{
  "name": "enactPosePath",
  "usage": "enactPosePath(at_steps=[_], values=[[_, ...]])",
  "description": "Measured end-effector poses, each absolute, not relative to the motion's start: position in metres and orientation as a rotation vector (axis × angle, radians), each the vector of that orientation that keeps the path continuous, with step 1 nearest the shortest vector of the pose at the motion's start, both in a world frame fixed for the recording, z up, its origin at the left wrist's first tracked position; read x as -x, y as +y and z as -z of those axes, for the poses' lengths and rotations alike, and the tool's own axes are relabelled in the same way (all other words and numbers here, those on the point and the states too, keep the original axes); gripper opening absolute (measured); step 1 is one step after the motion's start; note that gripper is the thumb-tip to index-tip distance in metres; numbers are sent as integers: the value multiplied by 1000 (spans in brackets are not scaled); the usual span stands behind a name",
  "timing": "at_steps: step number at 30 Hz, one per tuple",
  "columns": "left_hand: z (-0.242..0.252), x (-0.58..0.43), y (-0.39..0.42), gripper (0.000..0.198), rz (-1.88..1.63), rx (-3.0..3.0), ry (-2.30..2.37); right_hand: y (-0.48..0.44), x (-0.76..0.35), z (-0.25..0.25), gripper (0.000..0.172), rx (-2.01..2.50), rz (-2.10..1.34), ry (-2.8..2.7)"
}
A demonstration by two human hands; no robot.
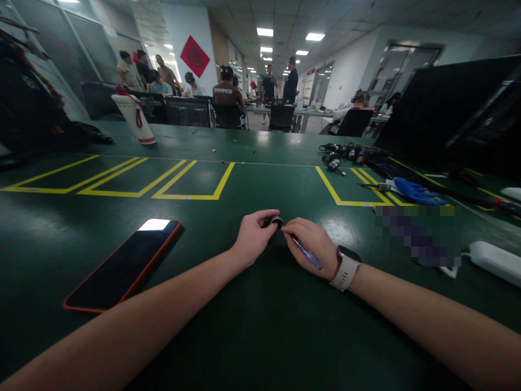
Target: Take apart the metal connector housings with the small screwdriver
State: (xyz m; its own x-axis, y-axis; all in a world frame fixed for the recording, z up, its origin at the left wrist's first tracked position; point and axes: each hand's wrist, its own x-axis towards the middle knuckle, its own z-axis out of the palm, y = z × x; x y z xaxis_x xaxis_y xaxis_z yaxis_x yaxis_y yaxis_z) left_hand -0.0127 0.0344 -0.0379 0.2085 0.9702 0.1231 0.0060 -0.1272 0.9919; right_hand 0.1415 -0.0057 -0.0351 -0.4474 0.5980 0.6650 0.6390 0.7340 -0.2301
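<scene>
Near the middle of the green table, my left hand (255,237) pinches a small dark round part (277,221) with a paler rim. Fingers hide most of that part, so its kind is unclear. My right hand (311,244), with a watch on the wrist, grips a small screwdriver (308,254) with a translucent purple handle. The handle slants back under the palm, and its tip end points at the round part. Whether the tip touches the part is hidden by my fingertips. To the left of my left forearm lies a phone (122,266) in an orange case.
Yellow tape (185,197) marks boxes across the table (260,336). A white cup (136,117) stands far left. Dark metal tools (334,162), a blue glove (417,191) and a white power strip (496,262) lie right. A black monitor (448,108) rises behind. Several people sit or stand beyond.
</scene>
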Motion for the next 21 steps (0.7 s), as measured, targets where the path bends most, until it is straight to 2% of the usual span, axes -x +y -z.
enactPosePath(at_steps=[21], values=[[40,13,36,31,-1146,-1409,1014,-6,-141,35,16,930,109,-2206]])
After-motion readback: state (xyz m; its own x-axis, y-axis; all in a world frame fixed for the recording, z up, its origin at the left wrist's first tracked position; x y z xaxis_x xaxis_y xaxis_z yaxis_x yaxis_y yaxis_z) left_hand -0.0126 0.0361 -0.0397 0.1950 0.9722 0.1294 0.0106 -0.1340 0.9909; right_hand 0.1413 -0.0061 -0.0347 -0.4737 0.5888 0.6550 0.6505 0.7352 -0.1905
